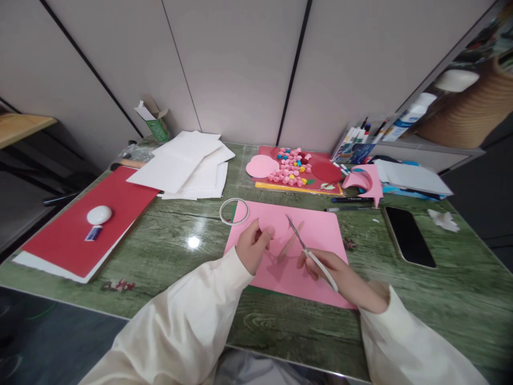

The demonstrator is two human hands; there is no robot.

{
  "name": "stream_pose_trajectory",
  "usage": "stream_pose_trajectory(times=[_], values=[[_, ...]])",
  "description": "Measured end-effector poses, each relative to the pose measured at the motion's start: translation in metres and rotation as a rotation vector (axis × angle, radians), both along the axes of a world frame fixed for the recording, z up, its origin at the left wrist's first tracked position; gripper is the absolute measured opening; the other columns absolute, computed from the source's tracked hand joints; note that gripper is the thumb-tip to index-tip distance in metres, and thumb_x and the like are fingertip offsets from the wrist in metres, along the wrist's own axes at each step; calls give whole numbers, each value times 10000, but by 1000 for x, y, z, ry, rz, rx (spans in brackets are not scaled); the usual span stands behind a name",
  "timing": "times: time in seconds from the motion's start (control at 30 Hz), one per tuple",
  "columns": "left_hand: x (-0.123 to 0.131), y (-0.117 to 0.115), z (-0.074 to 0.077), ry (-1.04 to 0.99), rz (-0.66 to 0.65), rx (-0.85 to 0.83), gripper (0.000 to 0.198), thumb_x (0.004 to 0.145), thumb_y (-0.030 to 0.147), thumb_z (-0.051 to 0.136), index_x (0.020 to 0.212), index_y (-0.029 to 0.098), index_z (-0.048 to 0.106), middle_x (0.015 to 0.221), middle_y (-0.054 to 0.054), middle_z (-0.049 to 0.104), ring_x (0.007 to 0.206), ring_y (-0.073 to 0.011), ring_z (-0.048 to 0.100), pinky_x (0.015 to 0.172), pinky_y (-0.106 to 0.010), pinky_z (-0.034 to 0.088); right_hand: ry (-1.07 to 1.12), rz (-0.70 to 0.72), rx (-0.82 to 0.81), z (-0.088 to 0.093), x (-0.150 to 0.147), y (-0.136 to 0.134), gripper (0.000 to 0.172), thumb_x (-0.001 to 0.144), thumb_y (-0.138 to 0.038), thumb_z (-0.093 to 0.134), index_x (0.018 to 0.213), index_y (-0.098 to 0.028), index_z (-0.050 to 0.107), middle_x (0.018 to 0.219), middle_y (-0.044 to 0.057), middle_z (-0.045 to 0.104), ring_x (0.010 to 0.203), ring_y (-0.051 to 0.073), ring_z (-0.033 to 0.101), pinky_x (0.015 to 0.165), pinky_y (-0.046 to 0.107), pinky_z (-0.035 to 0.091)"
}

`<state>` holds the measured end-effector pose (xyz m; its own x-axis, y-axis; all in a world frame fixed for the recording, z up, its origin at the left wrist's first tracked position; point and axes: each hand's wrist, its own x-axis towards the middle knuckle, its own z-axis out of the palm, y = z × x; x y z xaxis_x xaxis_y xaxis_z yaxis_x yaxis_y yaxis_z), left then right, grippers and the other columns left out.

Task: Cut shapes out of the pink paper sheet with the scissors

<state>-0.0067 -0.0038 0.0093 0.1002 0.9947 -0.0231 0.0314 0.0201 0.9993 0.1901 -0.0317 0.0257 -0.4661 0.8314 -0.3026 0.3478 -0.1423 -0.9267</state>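
On the green table [168, 256], head view, I log:
Left hand [252, 247]: fingers pinching a small pink paper piece [267, 229].
Right hand [332, 272]: fingers closed round the scissors [306, 251], blades parted.
Pink sheet [316, 230]: flat beneath both hands.
Tape ring [233, 210]: touching the sheet's far-left corner.
Phone [409, 235]: right, well apart.

Bare green table [168, 251] left of the pink sheet [320, 235]; phone [409, 235] and tape ring [233, 210] close alongside
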Motion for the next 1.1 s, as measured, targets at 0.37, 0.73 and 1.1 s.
stream_pose_trajectory(times=[0.37, 0.73, 1.1], values=[[0, 0, -3, 71, -85, -21, 275, 812, 411, 403, 710, 162, 457, 583, 27, 490, 510, -81, 472, 531, -218, 357, 3, 16, 46, -5, 4, 0, 330, 843, -447, 400, 782, -149, 526, 601, -23, 410, 583, 119, 402, 555, 244, 336], [0, 2, -6, 54, 16, 10, 248, 808, 394, 425, 719, 166, 465, 544, 42, 471, 484, -70, 446, 511, -209, 330, -28, 25, 43, -1, 3, 1, 332, 844, -446, 390, 742, -153, 510, 616, -13, 440, 584, 118, 403, 559, 247, 338], [1, 3, -8, -29, 49, -11, 283, 794, 440, 427, 749, 165, 473, 517, 34, 517, 453, -86, 479, 459, -209, 330, -70, 47, 41, -3, 4, 2, 330, 833, -450, 406, 750, -149, 512, 617, -11, 456, 582, 117, 411, 545, 240, 333]])
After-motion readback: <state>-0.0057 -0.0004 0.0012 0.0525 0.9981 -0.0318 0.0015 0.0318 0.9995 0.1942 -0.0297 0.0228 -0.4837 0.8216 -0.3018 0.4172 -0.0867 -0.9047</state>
